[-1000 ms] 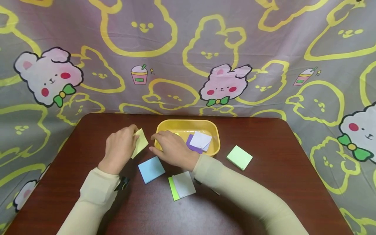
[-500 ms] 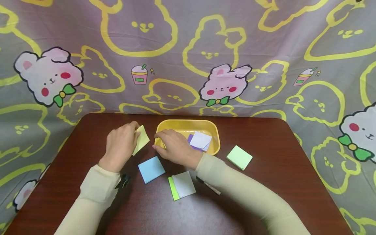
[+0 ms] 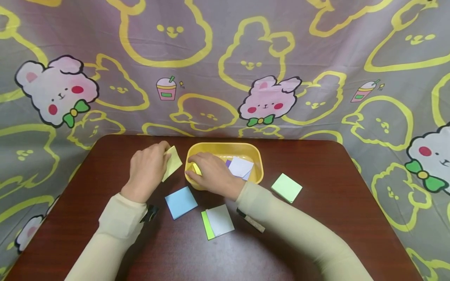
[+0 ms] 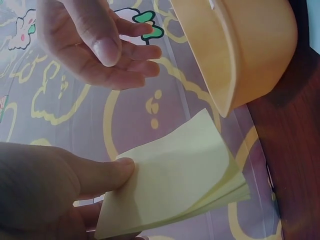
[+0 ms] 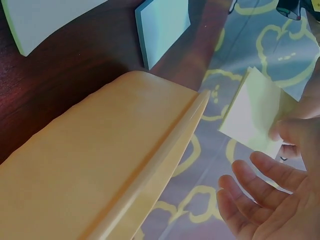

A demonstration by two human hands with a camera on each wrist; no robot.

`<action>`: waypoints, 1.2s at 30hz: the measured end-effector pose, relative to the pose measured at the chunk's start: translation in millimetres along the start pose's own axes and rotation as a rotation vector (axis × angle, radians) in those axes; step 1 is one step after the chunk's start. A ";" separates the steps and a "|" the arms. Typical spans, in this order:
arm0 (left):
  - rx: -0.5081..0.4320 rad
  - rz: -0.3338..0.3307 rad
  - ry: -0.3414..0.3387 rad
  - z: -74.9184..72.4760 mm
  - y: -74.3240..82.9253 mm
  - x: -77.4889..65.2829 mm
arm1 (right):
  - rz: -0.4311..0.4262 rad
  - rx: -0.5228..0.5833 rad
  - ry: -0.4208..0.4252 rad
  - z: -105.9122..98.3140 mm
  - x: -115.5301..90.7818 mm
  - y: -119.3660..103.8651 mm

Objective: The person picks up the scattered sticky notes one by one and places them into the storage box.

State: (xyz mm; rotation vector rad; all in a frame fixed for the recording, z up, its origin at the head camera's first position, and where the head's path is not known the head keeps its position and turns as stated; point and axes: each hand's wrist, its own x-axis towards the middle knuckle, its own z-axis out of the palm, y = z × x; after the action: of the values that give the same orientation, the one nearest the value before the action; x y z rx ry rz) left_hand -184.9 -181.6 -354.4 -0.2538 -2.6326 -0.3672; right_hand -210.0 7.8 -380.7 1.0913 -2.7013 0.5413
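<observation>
My left hand pinches a pale yellow sticky note pad between thumb and fingers, left of the yellow tray. The left wrist view shows the thumb on the face of the pad, its sheets fanning slightly at the far corner. Over the tray's left end hovers my right hand, fingers loosely bent. In the right wrist view nothing lies between the fingers of this hand. A bright yellow piece shows between its thumb and forefinger, seemingly inside the tray. White notes and a purple one lie in the tray.
On the dark wooden table lie a blue pad, a grey pad over a lime green one, and a light green pad. A patterned cloth hangs behind the table.
My left hand has shifted slightly up and right with the pale yellow pad, nearer the tray. My right hand has drifted a little right, over the tray's left end, uncovering the bright yellow piece.
</observation>
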 end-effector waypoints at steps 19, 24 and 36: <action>0.004 0.009 -0.001 3.3 11.4 5.9 | 0.018 -0.002 0.018 -4.2 -1.4 5.8; -0.001 0.008 -0.007 4.6 14.9 7.8 | 0.024 0.005 0.013 -5.0 -1.9 7.7; 0.007 0.021 -0.008 5.3 22.8 12.1 | 0.037 0.016 0.005 -11.3 -2.5 12.9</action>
State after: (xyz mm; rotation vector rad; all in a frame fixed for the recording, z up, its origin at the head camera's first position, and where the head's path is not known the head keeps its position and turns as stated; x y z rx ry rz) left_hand -192.3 -157.1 -348.3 -0.2813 -2.6362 -0.3499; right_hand -216.9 22.5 -374.5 1.0442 -2.7229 0.5725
